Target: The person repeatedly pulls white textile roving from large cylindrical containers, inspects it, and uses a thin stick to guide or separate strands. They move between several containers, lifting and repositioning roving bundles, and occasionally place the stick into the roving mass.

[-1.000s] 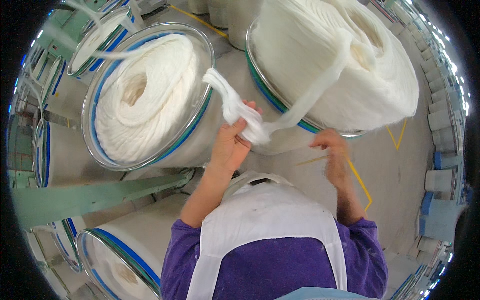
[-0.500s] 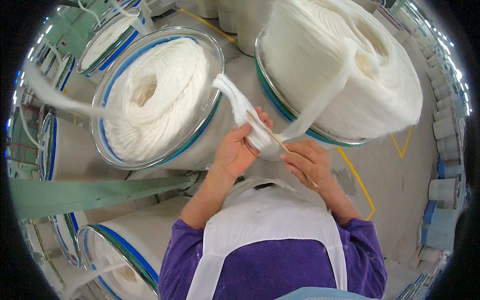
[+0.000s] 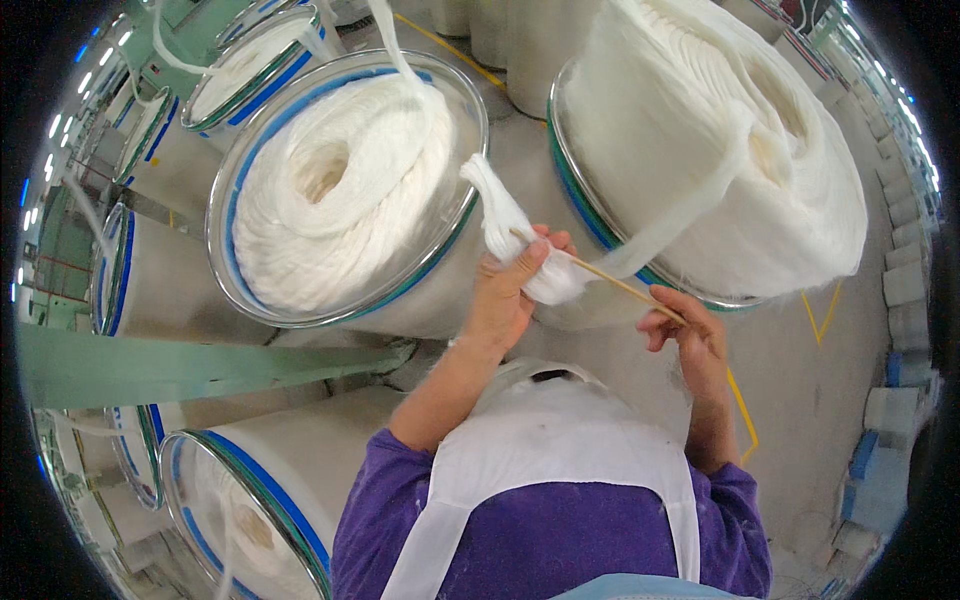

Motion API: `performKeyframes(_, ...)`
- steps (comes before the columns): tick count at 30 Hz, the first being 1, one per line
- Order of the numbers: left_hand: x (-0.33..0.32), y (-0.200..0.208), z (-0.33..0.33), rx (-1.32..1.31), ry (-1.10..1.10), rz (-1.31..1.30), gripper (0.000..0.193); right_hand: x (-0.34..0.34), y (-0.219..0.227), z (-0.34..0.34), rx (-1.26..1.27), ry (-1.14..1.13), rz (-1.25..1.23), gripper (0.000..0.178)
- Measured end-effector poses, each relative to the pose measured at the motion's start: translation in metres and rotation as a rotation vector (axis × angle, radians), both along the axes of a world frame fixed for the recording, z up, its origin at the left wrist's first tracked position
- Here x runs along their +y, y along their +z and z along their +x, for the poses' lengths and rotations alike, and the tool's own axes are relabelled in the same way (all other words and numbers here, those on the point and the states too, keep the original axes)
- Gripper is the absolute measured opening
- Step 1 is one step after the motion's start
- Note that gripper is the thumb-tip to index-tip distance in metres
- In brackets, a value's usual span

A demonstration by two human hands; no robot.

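Observation:
My left hand [image 3: 515,285] is closed round a bunch of white fibre sliver [image 3: 500,212], whose loose end sticks up past the fingers. A thin wooden stick [image 3: 630,288] runs into this bunch from the right. My right hand [image 3: 690,330] pinches the stick near its outer end. From the bunch, a soft strand of sliver [image 3: 690,215] stretches up to the heaped white fibre [image 3: 700,110] in the can at the right. Left of my hands stands another can [image 3: 478,130] with coiled sliver [image 3: 300,220] inside. The stick's tip is partly hidden in the fibre.
A green beam [image 3: 200,372] crosses at the left, between the coil can and a lower can [image 3: 300,450] with a blue band. More cans [image 3: 250,75] stand at the upper left with strands rising from them. Yellow lines [image 3: 742,420] mark the grey floor.
My right hand has drawn away to the right and down along the stick, farther from my left hand. The stick lies flatter. The whole view has shifted slightly, moving the cans rightward.

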State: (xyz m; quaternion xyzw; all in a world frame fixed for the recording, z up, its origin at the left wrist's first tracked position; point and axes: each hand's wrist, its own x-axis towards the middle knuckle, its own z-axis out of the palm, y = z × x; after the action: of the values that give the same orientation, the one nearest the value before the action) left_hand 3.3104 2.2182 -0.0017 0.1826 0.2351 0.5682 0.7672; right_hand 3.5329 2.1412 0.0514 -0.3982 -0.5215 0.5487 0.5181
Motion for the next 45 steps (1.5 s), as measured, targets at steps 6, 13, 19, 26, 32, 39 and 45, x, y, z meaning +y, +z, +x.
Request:
performKeyframes(6,0.0,-0.001,0.009,-0.03,0.049,-0.016,0.025,0.0,-0.002,-0.007,-0.864,-0.47,0.341,0.016)
performKeyframes(13,0.002,-0.007,0.013,-0.131,0.03,0.018,0.023,0.007,-0.004,-0.005,-1.049,-0.526,0.45,0.019)
performKeyframes(19,0.002,-0.009,0.013,-0.167,0.058,0.021,0.024,0.011,-0.009,-0.008,-0.955,-0.409,0.186,0.02)
performKeyframes(26,0.001,-0.013,0.012,-0.269,0.033,0.03,0.02,0.013,-0.007,-0.009,-0.899,-0.518,0.44,0.019)
performKeyframes(32,0.006,-0.019,0.014,-0.397,0.008,0.025,0.02,0.019,-0.006,-0.011,-0.992,-0.554,0.635,0.019)
performKeyframes(39,0.01,-0.02,0.013,-0.633,-0.125,0.028,0.022,0.019,-0.007,-0.012,-1.02,-0.564,0.683,0.019)
performKeyframes(45,0.011,-0.013,0.016,-0.665,-0.153,0.086,0.021,0.018,-0.01,-0.012,-1.061,-0.483,0.53,0.019)
